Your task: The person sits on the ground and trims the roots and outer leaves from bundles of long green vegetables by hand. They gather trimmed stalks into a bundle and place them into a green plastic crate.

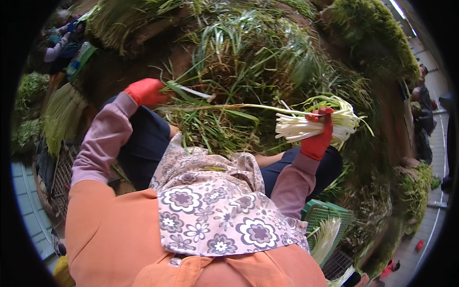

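My right hand [319,132], in a red glove, is closed around a bundle of pale-stemmed leafy greens [297,127], the white cut ends pointing left. One long stalk [258,106], brownish along its far part, runs leftward from the bundle. My left hand [147,92], also gloved in red, is raised over my left knee and blurred. Close to its fingers lie green leaves and a white stalk [192,90]; whether it holds any of them cannot be told. Loose greens [215,125] are heaped between my legs, below both hands.
More greens [258,53] are piled ahead. A green plastic basket [331,222] holding pale stalks stands beside my right hip. A sheaf of greens [64,111] and a plastic crate [66,168] are at left. Other people sit at the far left and right edges.
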Demonstrator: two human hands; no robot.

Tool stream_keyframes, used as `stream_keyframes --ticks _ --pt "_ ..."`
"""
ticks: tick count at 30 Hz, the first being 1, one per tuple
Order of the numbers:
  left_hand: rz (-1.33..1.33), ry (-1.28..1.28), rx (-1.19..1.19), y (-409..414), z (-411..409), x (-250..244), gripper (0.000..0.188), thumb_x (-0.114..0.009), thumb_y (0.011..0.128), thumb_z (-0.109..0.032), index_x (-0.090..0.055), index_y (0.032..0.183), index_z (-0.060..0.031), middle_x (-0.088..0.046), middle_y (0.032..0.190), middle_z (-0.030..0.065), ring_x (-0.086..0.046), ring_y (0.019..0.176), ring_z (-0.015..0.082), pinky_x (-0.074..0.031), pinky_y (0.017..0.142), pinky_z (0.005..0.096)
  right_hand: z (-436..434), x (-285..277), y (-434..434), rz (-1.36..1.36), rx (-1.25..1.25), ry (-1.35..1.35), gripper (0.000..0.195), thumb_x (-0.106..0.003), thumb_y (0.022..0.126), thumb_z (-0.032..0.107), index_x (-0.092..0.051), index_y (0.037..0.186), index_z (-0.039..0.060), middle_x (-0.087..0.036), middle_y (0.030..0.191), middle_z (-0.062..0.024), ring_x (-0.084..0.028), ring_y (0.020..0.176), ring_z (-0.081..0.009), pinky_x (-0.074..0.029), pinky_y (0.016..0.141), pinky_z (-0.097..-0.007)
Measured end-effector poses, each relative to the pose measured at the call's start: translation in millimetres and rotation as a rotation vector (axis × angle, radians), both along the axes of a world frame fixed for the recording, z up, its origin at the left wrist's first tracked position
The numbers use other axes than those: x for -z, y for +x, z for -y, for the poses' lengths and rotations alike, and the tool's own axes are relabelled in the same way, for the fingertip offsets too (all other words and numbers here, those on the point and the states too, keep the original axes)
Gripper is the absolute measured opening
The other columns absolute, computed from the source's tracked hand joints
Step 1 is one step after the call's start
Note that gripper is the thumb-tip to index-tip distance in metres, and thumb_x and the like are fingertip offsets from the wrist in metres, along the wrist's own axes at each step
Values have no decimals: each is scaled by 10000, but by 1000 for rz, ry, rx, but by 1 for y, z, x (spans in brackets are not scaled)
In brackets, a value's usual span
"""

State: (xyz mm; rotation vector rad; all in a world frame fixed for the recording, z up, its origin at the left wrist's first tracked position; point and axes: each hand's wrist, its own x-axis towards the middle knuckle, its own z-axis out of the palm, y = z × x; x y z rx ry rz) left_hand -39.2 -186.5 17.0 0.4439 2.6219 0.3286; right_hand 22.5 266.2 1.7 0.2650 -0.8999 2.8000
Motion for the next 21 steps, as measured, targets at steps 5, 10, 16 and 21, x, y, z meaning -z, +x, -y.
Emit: stream_keyframes --ticks 5,10,16,21 --pt "-487 473 201 -1 -76 -19 578 -715 805 -244 -486 1319 -111 -552 1267 146 -561 1127 298 -494 899 373 -5 4 9 -150 -145 42 138 -532 922 148 -557 1052 109 -425 752 30 -383 608 -85 -310 608 -262" --pt "-250 1178 605 20 -224 -17 425 -531 895 -18 -493 1312 -92 -559 1263 123 -584 1095 254 -500 902 336 -2 2 19 -202 -183 126 207 -531 933 204 -572 1107 99 -412 719 9 -401 572 -100 -333 584 -277" --pt "-485 1095 270 -8 -292 -4 289 -659 849 -166 -587 1112 -70 -645 1036 113 -639 920 266 -519 760 333 8 2 25 -296 -395 33 160 -546 920 172 -558 1027 52 -460 671 -16 -448 489 -108 -368 477 -263" --pt "-472 943 169 -27 -315 26 205 -695 817 -274 -658 911 -96 -657 858 109 -639 776 282 -507 648 353 8 5 21 -309 -457 -94 133 -535 930 175 -530 991 57 -448 663 -6 -420 474 -94 -356 466 -254"
